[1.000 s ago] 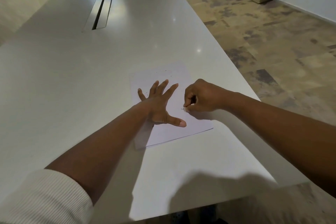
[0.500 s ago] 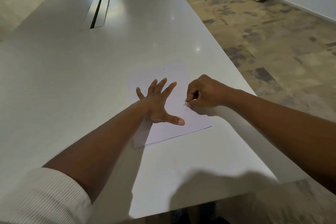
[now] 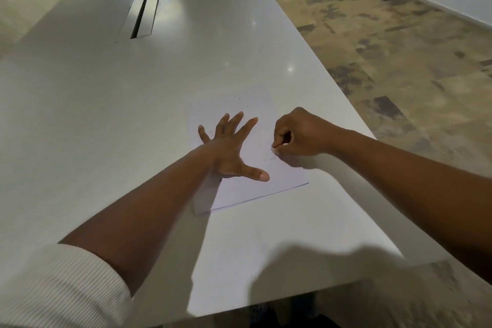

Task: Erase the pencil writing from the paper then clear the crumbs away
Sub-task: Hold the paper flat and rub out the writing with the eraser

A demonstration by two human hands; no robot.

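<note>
On table (image 3: 133, 114), paper (image 3: 255, 168) lies lengthwise away; left hand (image 3: 229, 149) flat.

Both forearms are bare from the wrist up. The left arm wears a pale, cream-white sleeve (image 3: 61, 290) of finely ribbed knit, pushed up toward the elbow with a thick rolled edge. The left hand (image 3: 229, 149) and right hand (image 3: 300, 133) carry no ring, watch or band that I can make out, though the view is soft.
</note>
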